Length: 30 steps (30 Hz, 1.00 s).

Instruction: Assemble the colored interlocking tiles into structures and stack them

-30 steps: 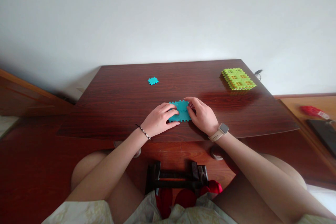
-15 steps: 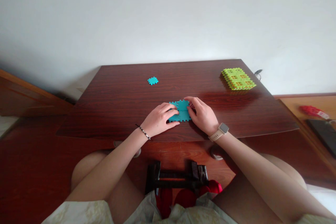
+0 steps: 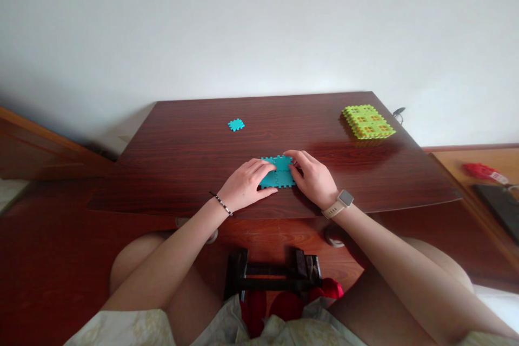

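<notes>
A flat teal panel of interlocked puzzle tiles lies near the front of the dark wooden table. My left hand rests on its left side, fingers curled and pressing down on the tiles. My right hand holds the panel's right edge, fingertips pinched at its far right corner. One loose teal tile lies further back on the table, left of centre.
A stack of lime green tiles sits at the table's back right corner. A lower wooden surface on the right carries a red object and a dark flat item. A dark stool frame stands between my knees.
Almost nothing; my fingers shifted slightly on the teal panel and it stays flat in the same place.
</notes>
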Motion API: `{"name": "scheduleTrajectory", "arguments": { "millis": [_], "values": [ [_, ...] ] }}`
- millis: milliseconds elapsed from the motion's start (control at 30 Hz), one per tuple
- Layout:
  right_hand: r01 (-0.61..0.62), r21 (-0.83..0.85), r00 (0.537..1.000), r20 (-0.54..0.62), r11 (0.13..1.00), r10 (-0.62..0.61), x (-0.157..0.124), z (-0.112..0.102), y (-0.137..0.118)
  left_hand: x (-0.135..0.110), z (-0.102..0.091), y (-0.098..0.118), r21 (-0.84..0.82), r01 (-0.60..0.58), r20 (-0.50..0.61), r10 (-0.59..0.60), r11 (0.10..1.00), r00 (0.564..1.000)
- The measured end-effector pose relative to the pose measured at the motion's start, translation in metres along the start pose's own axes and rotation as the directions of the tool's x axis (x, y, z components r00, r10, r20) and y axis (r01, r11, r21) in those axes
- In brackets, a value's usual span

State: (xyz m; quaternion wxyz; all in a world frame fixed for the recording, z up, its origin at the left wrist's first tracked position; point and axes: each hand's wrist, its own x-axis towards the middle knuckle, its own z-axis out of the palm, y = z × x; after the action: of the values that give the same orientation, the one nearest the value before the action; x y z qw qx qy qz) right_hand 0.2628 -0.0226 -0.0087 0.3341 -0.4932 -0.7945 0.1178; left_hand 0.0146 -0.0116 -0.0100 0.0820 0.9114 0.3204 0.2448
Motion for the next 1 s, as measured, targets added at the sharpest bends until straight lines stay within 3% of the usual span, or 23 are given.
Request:
{"name": "scheduleTrajectory", "arguments": {
  "millis": [1000],
  "values": [
    [0.013, -0.034, 1.000, 0.013, 0.999, -0.013, 0.0027, 0.0015, 0.0045, -0.0006, -0.0006, -0.0007, -0.037, 0.076, 0.010, -0.076, 0.996, 0.997]
  ]
}}
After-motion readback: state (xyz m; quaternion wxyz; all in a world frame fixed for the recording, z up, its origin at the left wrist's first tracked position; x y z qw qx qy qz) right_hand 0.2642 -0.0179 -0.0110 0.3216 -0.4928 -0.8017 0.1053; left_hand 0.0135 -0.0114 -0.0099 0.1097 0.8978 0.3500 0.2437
